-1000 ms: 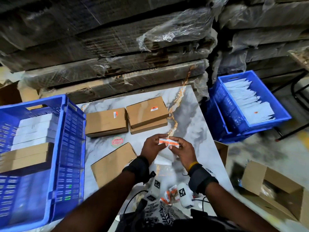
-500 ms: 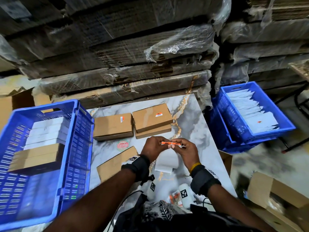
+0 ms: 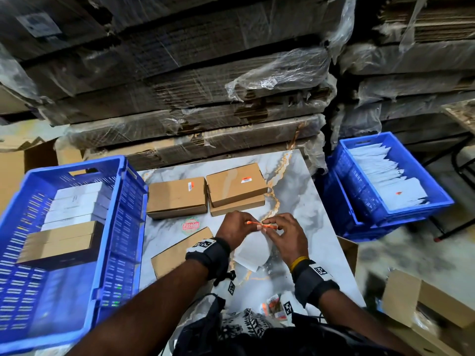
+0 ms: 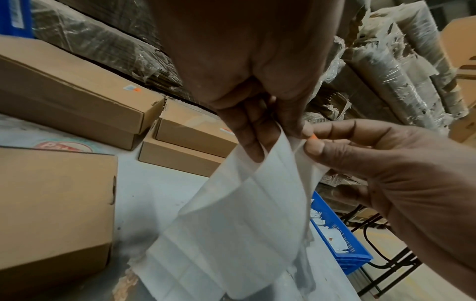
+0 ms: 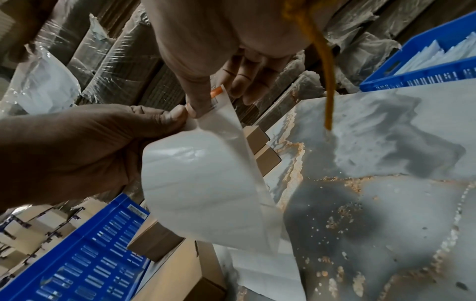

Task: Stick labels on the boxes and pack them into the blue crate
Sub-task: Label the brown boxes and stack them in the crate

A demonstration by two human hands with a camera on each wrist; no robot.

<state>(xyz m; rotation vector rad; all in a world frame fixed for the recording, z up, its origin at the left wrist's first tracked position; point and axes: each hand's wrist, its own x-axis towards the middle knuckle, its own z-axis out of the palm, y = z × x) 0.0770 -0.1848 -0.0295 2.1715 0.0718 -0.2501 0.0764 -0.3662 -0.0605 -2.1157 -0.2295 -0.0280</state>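
Both hands meet above the marble table (image 3: 303,191). My left hand (image 3: 248,223) pinches the top of a white label backing strip (image 3: 253,253), which hangs down and curls (image 4: 231,224) (image 5: 201,183). My right hand (image 3: 267,226) pinches an orange-and-white label (image 3: 264,226) (image 5: 216,94) at the strip's top edge, thumb against forefinger (image 4: 313,146). An unlabelled brown box (image 3: 177,253) lies under my left wrist. Beyond the hands sit a labelled box (image 3: 177,196) and two stacked boxes (image 3: 236,185), the upper one labelled. The blue crate (image 3: 77,165) at the left holds white and brown boxes.
A second blue crate (image 3: 437,199) at the right holds spent white backing sheets. Wrapped stacks of flat cardboard (image 3: 192,104) wall off the far side. An open carton (image 3: 424,299) stands on the floor at lower right. More labels (image 3: 273,305) lie near my body.
The hands stay together over the table's middle. The label has turned from face-up to edge-on, and the backing strip now hangs and curls below the hands. The head camera has tilted up slightly.
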